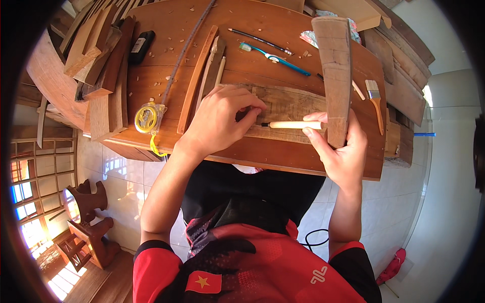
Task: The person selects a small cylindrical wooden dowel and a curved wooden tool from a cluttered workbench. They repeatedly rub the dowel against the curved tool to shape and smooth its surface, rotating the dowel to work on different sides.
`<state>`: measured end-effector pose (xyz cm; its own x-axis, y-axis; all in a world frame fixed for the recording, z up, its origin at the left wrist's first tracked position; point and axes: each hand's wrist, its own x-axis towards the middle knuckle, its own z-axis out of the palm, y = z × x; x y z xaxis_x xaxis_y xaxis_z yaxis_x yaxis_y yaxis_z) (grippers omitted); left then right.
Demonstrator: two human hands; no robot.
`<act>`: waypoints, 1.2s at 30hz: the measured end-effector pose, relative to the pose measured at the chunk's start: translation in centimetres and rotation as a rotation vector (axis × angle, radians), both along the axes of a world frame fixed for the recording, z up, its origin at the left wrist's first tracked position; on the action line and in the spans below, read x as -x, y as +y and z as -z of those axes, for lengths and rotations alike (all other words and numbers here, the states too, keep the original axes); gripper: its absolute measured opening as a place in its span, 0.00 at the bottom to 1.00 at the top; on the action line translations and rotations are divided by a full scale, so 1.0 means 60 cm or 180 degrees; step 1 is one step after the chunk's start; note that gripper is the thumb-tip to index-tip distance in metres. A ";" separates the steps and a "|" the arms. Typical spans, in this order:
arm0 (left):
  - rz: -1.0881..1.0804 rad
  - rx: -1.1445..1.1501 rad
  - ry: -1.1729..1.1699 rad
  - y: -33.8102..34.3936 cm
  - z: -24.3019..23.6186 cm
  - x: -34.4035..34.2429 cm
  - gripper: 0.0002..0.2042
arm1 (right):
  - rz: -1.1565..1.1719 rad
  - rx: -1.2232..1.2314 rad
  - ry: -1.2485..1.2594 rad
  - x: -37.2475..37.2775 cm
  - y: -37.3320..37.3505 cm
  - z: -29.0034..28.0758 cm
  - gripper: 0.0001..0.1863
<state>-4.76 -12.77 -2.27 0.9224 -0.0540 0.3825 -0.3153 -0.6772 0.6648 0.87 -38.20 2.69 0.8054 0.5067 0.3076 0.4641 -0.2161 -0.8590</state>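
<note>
My right hand (348,151) is wrapped round a long, tapered wooden block (333,65) that stands up from the fist. Between the same hand's thumb and fingers lies a carving chisel (295,124) with a pale wooden handle, its dark metal end pointing left. My left hand (227,113) is just left of that metal end, thumb and fingertips brought together; what they hold, if anything, is hidden. Under both hands a flat wooden board (288,103) with rough grain lies along the table's near edge.
On the brown table (242,55) lie wood shavings, a pencil (260,40), a toothbrush (275,58), a paintbrush (375,103) and narrow wood strips (199,76). A yellow tape measure (150,117) sits at the left edge. Stacked planks (96,50) crowd both sides.
</note>
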 end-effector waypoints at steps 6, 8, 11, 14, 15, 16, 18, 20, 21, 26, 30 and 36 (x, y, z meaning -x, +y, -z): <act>0.0024 0.0066 0.0048 -0.004 0.001 -0.002 0.05 | 0.0044 0.0092 -0.0150 0.004 0.005 -0.002 0.13; 0.0030 0.0013 -0.0037 -0.006 0.000 -0.002 0.05 | 0.0097 0.0118 -0.0174 0.005 0.006 -0.002 0.13; 0.0059 0.0029 -0.0085 -0.008 -0.002 -0.003 0.05 | 0.0087 0.0131 -0.0256 0.003 0.007 -0.002 0.13; 0.0089 0.0142 -0.0069 -0.009 -0.008 -0.004 0.06 | -0.0006 0.0185 -0.0263 0.003 0.007 -0.009 0.14; 0.0099 0.0191 -0.0061 -0.009 -0.009 -0.004 0.06 | -0.0014 0.0177 -0.0263 0.004 0.007 -0.010 0.14; 0.0111 0.0232 -0.0029 -0.010 -0.011 -0.006 0.06 | -0.0022 0.0170 -0.0263 0.004 0.008 -0.011 0.14; 0.0123 0.0307 0.0048 -0.009 -0.012 -0.007 0.07 | -0.0018 0.0230 -0.0237 0.005 0.008 -0.014 0.14; 0.0128 0.0292 0.0032 -0.009 -0.011 -0.007 0.07 | -0.0017 0.0275 -0.0242 0.005 0.008 -0.014 0.14; 0.0134 0.0284 0.0024 -0.009 -0.010 -0.006 0.08 | -0.0019 0.0289 -0.0260 0.004 0.007 -0.013 0.14; 0.0225 0.0382 0.0106 -0.009 -0.013 -0.005 0.08 | -0.0004 0.0322 -0.0230 0.006 0.010 -0.015 0.14; 0.0529 0.0652 -0.0005 -0.006 -0.011 -0.009 0.10 | -0.0007 0.0336 -0.0404 0.005 0.026 -0.019 0.15; 0.0788 0.0745 0.0016 0.003 -0.025 0.005 0.13 | -0.0286 0.0473 -0.0837 0.001 0.063 -0.037 0.12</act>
